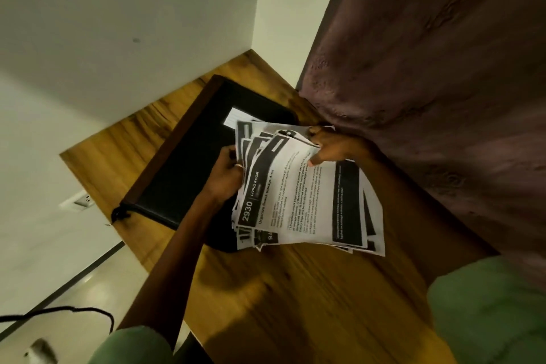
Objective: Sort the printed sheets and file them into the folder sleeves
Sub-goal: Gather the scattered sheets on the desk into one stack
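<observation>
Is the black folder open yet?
No, the black folder lies closed on the wooden table, its white label showing, while the left hand and right hand hold the printed sheets over it.

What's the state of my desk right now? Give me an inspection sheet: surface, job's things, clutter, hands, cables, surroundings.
Surface: wooden table, set into a wall corner.
Job's things: printed sheets, a loose fanned stack; top one reads 2930 Living Room. The black folder lies flat behind them, looks closed, white label on its cover.
Clutter: nothing seen.
Hands: left hand grips the stack's left edge; right hand grips its far edge.
Cables: black cable loops over the floor, lower left.
Surroundings: brown curtain at right, white wall behind, wall socket low at left.
</observation>
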The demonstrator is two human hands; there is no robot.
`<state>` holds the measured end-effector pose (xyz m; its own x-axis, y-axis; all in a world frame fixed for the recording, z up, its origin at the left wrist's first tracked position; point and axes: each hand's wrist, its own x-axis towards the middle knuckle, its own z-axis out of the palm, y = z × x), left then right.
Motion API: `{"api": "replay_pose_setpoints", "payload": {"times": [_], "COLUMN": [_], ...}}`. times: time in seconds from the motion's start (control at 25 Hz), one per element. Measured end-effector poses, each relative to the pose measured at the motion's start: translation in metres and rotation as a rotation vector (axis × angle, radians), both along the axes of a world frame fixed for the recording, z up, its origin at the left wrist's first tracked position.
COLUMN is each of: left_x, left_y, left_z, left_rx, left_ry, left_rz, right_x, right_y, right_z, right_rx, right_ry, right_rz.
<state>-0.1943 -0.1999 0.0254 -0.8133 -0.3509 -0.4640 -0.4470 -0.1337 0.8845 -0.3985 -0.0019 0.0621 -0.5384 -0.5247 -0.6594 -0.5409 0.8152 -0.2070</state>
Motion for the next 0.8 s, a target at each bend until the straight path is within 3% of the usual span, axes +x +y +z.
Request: {"api": "replay_pose_setpoints", "payload": {"times": [0.08,0.12,0.36,0.52,0.8], "left_x": [0.002,0.002,-0.002,-0.017,-0.084], "left_y": [0.0,0.001,0.005,-0.007,0.017], "left_z": [0.001,0.002,0.0,0.018,0.063], "left_rx": [0.169,0.163,-0.137,-0.12,-0.107], "left_ry": [0.01,0.017,0.245,0.292,0.306], "left_rz": [-0.015,-0.047,-0.249,-0.358,-0.806], "right_x": [-0.007,-0.011,-0.017,-0.012,0.044], "right_y": [-0.006,-0.008,-0.004,0.02,0.098], "right_z": [-0.015,-0.02,-0.013,0.018,0.038], "right_rx": [-0.006,0.0,-0.099,-0.278,-0.316], "right_ry": [0.0,0.013,0.189,0.121,-0.13], "right_rz": [0.003,0.02,0.239,-0.01,-0.417]}}
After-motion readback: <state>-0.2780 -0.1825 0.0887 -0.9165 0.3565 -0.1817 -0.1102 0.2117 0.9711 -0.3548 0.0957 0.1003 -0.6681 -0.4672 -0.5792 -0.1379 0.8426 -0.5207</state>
